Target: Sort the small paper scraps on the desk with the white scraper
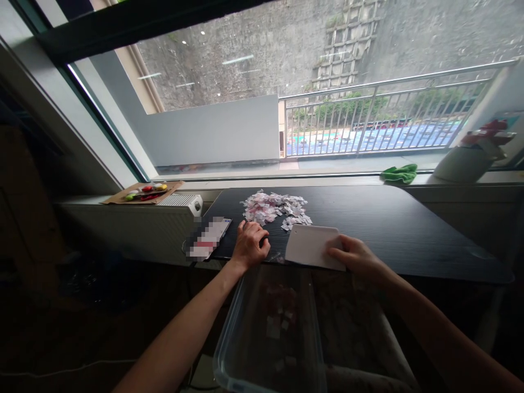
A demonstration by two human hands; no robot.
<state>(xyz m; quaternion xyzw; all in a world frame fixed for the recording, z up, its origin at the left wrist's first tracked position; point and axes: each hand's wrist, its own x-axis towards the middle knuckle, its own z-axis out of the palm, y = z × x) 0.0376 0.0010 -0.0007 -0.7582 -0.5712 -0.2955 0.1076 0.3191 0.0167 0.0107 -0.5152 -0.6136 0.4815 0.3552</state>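
The right hand (357, 255) pinches a card (311, 245); left hand (250, 243) curls, grip unclear, near phone (209, 239), paper scraps (264, 208), box (230, 331).

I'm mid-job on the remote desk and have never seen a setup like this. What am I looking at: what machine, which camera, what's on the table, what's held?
There is no machine here: these are a person's two bare hands. The single picture comes from a camera worn on that person's head, looking forward and down. On the black wood-grain table lies a loose heap of small white and pinkish paper scraps. The right hand grips a thin, flat white card by its right side. The left hand is loosely curled near the heap; whether it holds anything, I can't tell. Below the table's near edge sits a clear plastic tub, with pale pieces showing inside.
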